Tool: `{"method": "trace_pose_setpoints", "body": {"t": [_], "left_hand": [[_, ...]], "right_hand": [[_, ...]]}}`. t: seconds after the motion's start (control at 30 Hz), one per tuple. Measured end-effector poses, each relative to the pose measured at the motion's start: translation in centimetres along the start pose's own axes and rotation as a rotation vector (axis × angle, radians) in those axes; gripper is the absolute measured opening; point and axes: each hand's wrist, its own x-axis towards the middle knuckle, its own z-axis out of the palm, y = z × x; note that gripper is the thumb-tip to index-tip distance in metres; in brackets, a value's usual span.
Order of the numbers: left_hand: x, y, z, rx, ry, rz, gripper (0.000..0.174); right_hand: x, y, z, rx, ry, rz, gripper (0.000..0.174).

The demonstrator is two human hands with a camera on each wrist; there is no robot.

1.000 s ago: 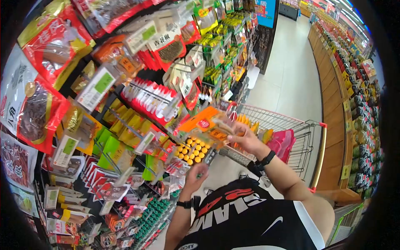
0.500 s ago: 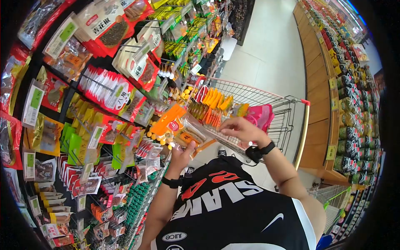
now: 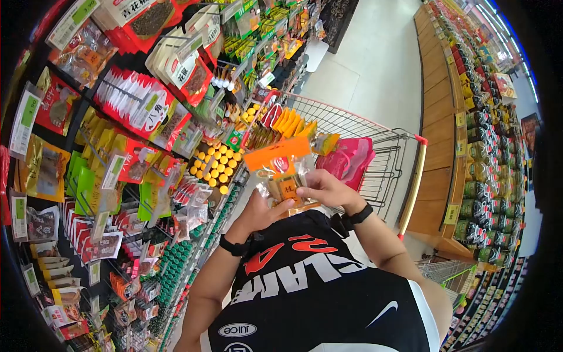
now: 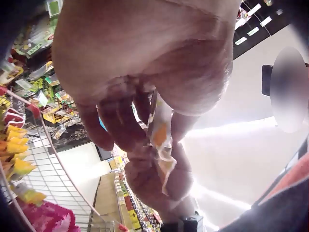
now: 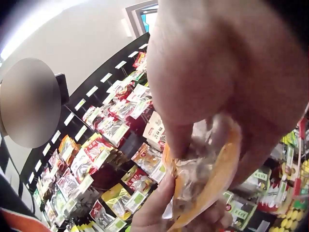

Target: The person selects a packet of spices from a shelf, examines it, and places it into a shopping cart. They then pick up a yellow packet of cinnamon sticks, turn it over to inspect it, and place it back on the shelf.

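A clear spice packet (image 3: 278, 167) with an orange header and an orange label, brown bark-like pieces inside, is held upright in front of the chest. My left hand (image 3: 261, 212) grips its lower left side, thumb across the front. On the other side my right hand (image 3: 330, 190) pinches the lower right, its thumb beside the label. The left wrist view shows the packet (image 4: 161, 133) edge-on between the two hands. From the right wrist, the bag (image 5: 219, 166) looks creased, with fingers on both sides of it; part of it is hidden behind the right hand (image 5: 217, 63).
A wire shopping cart (image 3: 387, 167) stands just ahead, holding yellow packets (image 3: 293, 123) and a pink bag (image 3: 347, 161). Hanging spice packets (image 3: 132, 108) fill the rack on the left, above yellow-capped bottles (image 3: 216, 166). A wooden display (image 3: 437, 135) with jars lines the right side of the aisle.
The packet passed from my right hand to my left, and now both hands hold it. It has come closer to the chest and turned more upright. The view has shifted slightly.
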Motion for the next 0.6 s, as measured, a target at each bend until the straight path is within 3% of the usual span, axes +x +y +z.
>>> {"method": "trace_pose_setpoints", "body": {"t": [0.03,0.1,0.2,0.23,0.43,0.5,0.6], "left_hand": [[-0.3,0.5,0.4,-0.023,0.078,0.045,0.035],[-0.7,-0.3,-0.1,-0.165,0.098,-0.074,0.032],[-1.4,-1.2,-0.8,-0.218,0.126,-0.118,0.029],[-1.6,-1.1,-0.9,-0.207,0.136,-0.119,0.029],[-2.6,-0.5,-1.9,-0.099,0.202,-0.041,0.031],[-2.9,-0.6,-2.5,-0.023,0.200,-0.023,0.032],[-3.3,-0.4,-2.7,-0.153,0.255,-0.010,0.033]], "right_hand": [[0.4,-0.5,0.9,0.091,0.055,-0.014,0.022],[0.9,-1.2,2.0,0.175,0.154,-0.058,0.018],[1.0,-1.6,1.7,0.046,0.138,0.003,0.025],[1.1,0.1,1.1,-0.136,0.156,0.038,0.022],[3.1,2.2,2.1,0.015,0.128,-0.021,0.020],[3.5,0.1,2.9,0.105,0.072,-0.005,0.026],[4.6,-0.8,3.4,0.120,0.032,-0.024,0.032]]}}
